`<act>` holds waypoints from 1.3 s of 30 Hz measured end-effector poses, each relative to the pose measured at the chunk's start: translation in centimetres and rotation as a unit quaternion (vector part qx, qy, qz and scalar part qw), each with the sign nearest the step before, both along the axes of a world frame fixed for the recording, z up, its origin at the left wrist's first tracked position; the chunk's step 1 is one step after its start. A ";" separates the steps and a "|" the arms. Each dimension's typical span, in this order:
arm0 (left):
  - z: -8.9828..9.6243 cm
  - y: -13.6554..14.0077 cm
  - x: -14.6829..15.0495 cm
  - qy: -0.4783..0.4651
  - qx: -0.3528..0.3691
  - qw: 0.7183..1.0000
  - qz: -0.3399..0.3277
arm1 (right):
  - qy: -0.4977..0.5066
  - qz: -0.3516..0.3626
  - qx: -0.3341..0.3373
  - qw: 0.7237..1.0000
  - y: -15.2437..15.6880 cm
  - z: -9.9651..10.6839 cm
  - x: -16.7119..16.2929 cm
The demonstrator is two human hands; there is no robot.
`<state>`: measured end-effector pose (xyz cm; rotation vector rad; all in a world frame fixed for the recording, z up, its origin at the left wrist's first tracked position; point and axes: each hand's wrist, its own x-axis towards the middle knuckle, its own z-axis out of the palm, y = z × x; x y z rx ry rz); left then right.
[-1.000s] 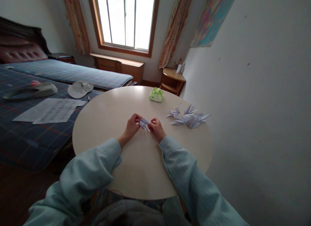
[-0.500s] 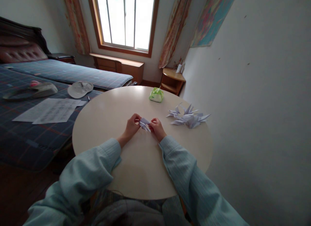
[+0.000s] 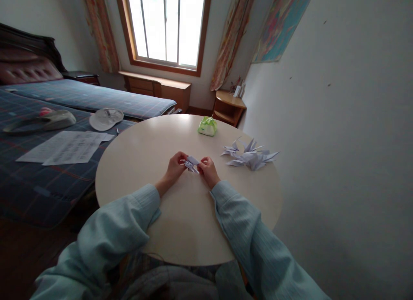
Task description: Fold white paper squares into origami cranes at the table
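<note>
Both forearms come in from the bottom corners, elbows wide, sleeves crossing the near edge of the tabletop (image 3: pixel 190 222) and angling inward to meet mid-surface. Left hand (image 3: pixel 176 164): knuckles up, fingers curled, grip clamped on the left end of the folded paper (image 3: pixel 193 160). Right hand (image 3: pixel 209 171): fingers bent, thumb side inward, grip pinched on the right end. Fingertips face each other, paper spans the small gap between, roughly center of the tabletop. Can't tell if the hands rest on the surface or sit just above it. Paper is white, several narrow layers; no writing readable on it. Paper cranes (image 3: pixel 253 158) bunched near the right edge, touching or overlapping, no legible marks. Green-and-white pack (image 3: pixel 207 126) near the far edge: small dark mark on front, too small to read. Sheets (image 3: pixel 71 147) on the bed (image 3: pixel 51 192) carry dense print, illegible from here.
</note>
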<state>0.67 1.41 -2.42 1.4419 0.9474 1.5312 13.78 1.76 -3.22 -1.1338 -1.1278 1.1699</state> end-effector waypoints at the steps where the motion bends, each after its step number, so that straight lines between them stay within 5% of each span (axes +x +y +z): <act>1: 0.1 0.0 0.0 -0.012 -0.005 1.000 -0.006 | -0.002 0.000 -0.001 1.000 0.0 0.0 0.0; 30: 0.1 0.5 -0.3 -0.059 -0.079 0.995 0.012 | 0.000 0.001 0.064 0.998 -0.5 0.1 0.0; 39: -0.2 0.8 -0.3 -0.056 -0.084 0.995 0.010 | -0.104 -0.068 0.115 0.986 -0.6 0.4 0.5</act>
